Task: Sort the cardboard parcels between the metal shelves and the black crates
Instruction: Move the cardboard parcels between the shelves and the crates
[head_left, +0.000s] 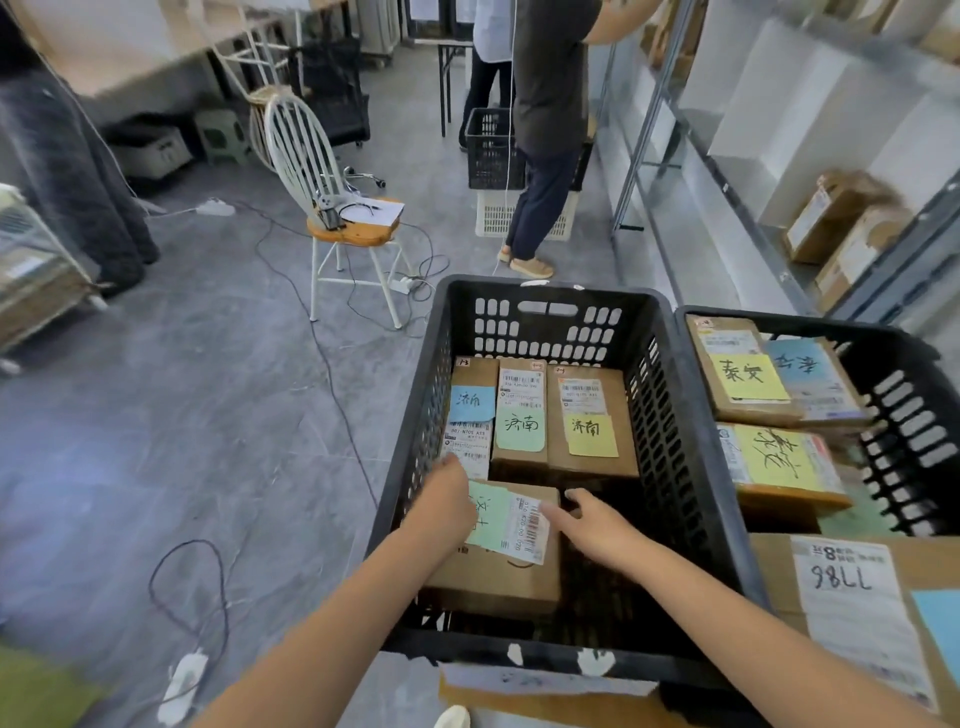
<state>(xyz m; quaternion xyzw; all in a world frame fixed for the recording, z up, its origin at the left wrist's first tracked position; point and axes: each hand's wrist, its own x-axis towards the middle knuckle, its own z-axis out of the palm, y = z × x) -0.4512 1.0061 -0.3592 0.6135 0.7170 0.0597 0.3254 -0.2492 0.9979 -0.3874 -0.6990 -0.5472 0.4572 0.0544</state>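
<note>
— What did the room look like?

— A grey floor (182, 415) strewn with cables, a white chair (311, 156) with a wooden seat, and metal shelves (727, 171) along the right carrying cardboard parcels (841, 218). Another person (550, 104) stood at the shelves farther off.

— And the crates?

— Two black ones stood side by side. The middle crate (545, 322) held three parcels in a row at its far end, each with a handwritten "济南": on a blue note (471, 404), a green note (520, 427) and a yellow note (592, 435). The right crate (909, 415) held parcels too, one with a yellow sheet (748, 376) reading "泰安".

— Where was the parcel being handled?

— The near parcel (493, 577) lay flat in the middle crate's near left part. It bore a green slip (491, 514), its writing half hidden, and a white barcode label (530, 530).

— The hands?

— The left hand (447, 493) lay over its far left corner; I could not tell whether it gripped. The right hand (592, 519) was spread, a straight finger touching the barcode label.

— Anything else legible?

— A corner parcel (769, 571) beside the crates showed "98LL".
</note>
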